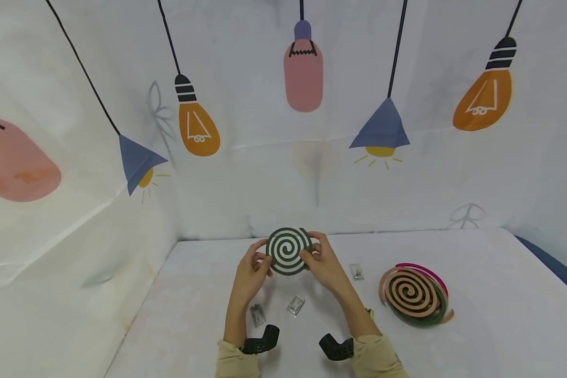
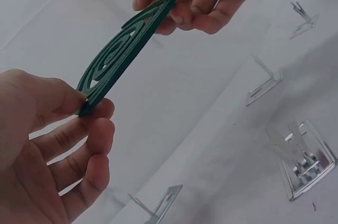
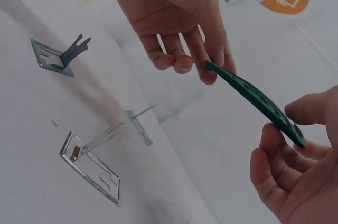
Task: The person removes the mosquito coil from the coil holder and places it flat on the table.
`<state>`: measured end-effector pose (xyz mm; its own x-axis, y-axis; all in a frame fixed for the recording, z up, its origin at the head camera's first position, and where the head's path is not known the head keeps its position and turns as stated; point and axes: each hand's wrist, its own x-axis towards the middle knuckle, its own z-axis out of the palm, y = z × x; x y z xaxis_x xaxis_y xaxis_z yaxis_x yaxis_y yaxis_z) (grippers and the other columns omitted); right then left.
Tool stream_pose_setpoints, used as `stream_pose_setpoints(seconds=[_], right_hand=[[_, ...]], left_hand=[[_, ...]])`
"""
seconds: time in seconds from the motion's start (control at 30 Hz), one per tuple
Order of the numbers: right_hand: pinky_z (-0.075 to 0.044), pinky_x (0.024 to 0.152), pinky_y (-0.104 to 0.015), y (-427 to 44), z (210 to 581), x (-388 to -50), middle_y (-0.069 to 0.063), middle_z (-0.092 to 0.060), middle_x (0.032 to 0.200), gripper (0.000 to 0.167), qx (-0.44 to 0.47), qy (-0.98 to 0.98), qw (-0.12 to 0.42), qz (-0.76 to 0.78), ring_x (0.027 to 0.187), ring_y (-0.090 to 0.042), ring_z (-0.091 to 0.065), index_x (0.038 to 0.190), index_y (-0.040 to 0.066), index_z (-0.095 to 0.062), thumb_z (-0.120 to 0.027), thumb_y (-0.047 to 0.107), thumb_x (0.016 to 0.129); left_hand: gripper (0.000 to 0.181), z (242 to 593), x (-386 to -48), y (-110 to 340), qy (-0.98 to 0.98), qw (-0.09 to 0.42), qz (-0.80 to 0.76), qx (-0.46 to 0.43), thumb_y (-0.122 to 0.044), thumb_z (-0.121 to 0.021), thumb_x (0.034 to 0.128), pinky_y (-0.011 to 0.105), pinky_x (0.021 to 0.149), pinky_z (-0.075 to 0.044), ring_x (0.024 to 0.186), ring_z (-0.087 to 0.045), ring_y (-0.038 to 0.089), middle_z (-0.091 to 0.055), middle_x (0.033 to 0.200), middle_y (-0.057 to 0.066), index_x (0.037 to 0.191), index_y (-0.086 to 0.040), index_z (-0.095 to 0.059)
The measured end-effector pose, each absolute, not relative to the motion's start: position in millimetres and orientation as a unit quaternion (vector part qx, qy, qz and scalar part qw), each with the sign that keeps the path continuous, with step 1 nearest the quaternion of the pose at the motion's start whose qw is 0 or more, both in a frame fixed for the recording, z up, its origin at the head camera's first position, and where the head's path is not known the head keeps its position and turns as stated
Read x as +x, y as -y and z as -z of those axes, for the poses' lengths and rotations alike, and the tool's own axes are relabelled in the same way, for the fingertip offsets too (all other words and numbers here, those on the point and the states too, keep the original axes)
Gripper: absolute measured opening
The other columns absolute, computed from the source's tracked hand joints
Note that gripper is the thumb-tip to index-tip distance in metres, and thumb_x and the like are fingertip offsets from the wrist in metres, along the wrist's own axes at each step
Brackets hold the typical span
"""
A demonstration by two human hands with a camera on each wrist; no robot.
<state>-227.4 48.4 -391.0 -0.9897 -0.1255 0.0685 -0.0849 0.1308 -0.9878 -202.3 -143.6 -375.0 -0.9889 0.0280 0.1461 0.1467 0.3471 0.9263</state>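
Note:
A green mosquito coil (image 1: 287,273) is held up above the far part of the table, its spiral face towards the head camera. My left hand (image 1: 251,273) pinches the coil's left edge between thumb and fingers. On the opposite edge, my right hand (image 1: 325,265) pinches it the same way. Both wrist views show the coil (image 2: 121,60) edge-on and tilted, one hand at each end. Below the hands, small metal coil stands (image 1: 295,305) with upright prongs rest on the table, among them one stand (image 1: 257,315) beside the left forearm.
To the right lies a pile of tan, green and magenta coils (image 1: 411,294). Another metal stand (image 1: 356,271) sits between that pile and my right hand. The white table (image 1: 179,325) meets a white curtain (image 1: 245,189) printed with lamps at the back.

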Motion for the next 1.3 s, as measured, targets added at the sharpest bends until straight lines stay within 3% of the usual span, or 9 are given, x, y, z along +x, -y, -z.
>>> stream_pose_setpoints(seconds=[0.37,0.93,1.3], right_hand=[[-0.048,0.070,-0.025,-59.8,396.1,-222.0,-0.018,-0.062,0.115,0.055,-0.051,-0.744,0.009,0.666,0.082,-0.016,-0.062,0.140,0.014,-0.028,-0.057,0.013,0.093],[-0.049,0.077,-0.027,-84.6,392.6,-210.7,-0.016,-0.063,0.116,0.050,-0.031,-0.757,0.015,0.653,0.084,-0.016,-0.062,0.139,0.017,-0.030,-0.053,0.015,0.095],[-0.048,0.073,-0.022,-97.9,382.2,-209.8,-0.017,-0.063,0.112,0.051,-0.028,-0.762,0.005,0.647,0.083,-0.014,-0.061,0.140,0.016,-0.030,-0.054,0.015,0.095]], left_hand=[[0.044,398.2,-214.2,133.9,0.837,0.047,0.539,-0.081,-0.016,-0.056,0.0934,0.024,0.059,-0.044,0.073,-0.065,0.032,-0.068,0.093,0.008,0.136,-0.022,-0.046],[0.045,399.8,-208.0,114.9,0.853,0.038,0.507,-0.113,-0.020,-0.057,0.0934,0.023,0.055,-0.046,0.071,-0.065,0.021,-0.067,0.092,0.002,0.137,-0.022,-0.044],[0.050,394.4,-205.1,99.5,0.840,0.039,0.521,-0.146,-0.020,-0.056,0.0944,0.023,0.060,-0.048,0.072,-0.066,0.026,-0.065,0.097,0.008,0.141,-0.018,-0.039]])
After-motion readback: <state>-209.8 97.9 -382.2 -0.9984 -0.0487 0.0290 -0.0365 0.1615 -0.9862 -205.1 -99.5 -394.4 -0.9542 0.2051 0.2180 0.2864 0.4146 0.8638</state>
